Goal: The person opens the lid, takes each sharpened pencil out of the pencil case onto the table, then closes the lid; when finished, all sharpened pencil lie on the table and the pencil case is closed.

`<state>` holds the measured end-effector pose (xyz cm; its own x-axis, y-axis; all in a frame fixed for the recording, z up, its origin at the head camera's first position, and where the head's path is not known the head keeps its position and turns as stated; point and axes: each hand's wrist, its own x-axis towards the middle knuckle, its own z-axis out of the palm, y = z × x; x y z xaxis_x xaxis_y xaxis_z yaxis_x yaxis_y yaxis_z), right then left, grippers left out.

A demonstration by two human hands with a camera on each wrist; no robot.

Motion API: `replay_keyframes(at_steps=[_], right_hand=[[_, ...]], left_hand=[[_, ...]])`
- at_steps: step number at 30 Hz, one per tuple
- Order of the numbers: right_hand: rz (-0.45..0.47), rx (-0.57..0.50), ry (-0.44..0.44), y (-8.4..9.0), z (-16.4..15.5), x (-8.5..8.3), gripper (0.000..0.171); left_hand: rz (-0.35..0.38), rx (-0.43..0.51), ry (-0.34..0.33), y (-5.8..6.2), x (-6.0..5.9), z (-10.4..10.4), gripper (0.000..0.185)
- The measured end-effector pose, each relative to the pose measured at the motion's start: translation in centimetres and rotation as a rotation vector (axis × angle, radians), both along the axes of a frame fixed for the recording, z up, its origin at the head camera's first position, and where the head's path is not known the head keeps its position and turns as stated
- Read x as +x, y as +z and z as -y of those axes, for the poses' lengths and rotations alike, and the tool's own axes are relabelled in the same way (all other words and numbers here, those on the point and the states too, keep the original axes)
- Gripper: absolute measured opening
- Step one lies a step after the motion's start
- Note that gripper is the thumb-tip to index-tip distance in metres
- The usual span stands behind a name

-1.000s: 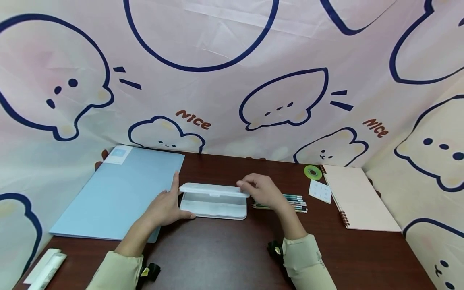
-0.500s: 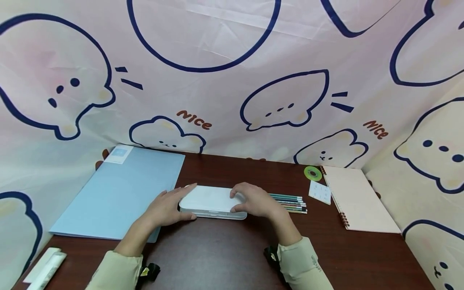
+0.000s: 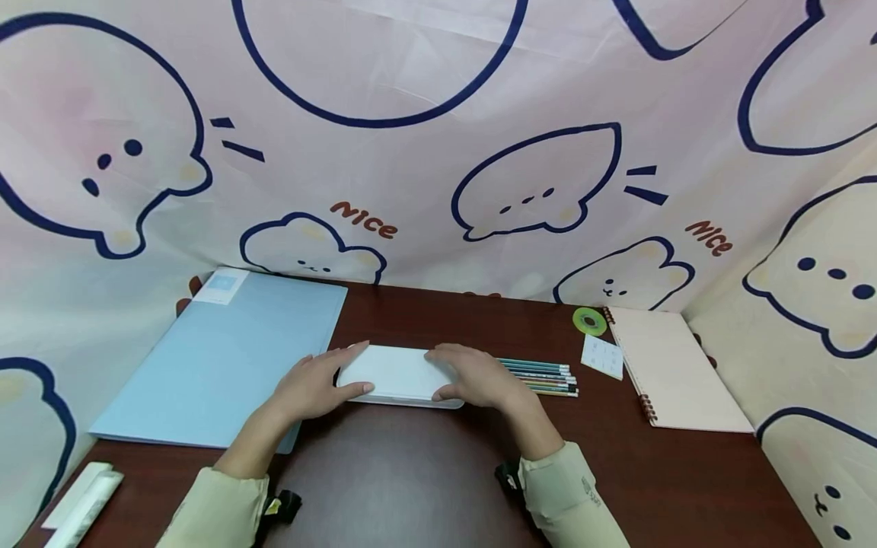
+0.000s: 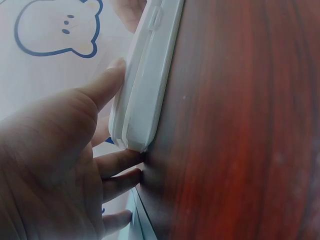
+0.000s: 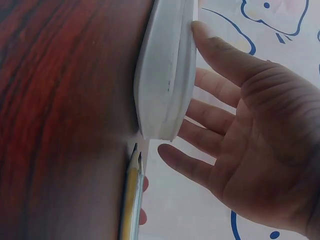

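Note:
A white pencil case (image 3: 393,371) lies on the brown table with its lid down. My left hand (image 3: 311,390) is at its left end, thumb on the lid near the front edge and fingers spread toward the back corner. At the right end my right hand (image 3: 479,378) rests its thumb and fingers on the lid. In the left wrist view, a seam runs along the side of the case (image 4: 147,90). The right wrist view has the fingers spread behind the case (image 5: 165,80). Beside it, pencils (image 3: 541,378) lie partly hidden by my right hand.
A blue folder (image 3: 226,358) lies at the left, partly under my left hand. White packets (image 3: 85,502) sit at the front left. To the right are a green round item (image 3: 589,321), a small white card (image 3: 603,355) and a spiral notebook (image 3: 678,369). A printed cloth (image 3: 411,175) stands behind.
The pencil case lid has gone from partly raised to down. My right hand came down and left onto it; my left thumb moved from the case's front edge onto the lid.

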<state>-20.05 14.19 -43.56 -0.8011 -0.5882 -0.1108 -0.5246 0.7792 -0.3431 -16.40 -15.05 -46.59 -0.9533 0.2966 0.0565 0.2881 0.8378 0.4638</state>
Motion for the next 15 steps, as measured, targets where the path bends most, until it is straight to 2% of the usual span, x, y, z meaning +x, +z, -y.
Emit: replay_keyframes(at_steps=[6, 15], right_hand=[[0.006, -0.022, -0.009, 0.11, -0.13, -0.43, 0.068], [0.023, -0.019, -0.023, -0.29, -0.37, -0.2, 0.067]], left_hand=[[0.033, 0.012, 0.009, 0.82, -0.28, -0.12, 0.075], [0.072, -0.008, 0.017, 0.98, -0.06, -0.27, 0.076]])
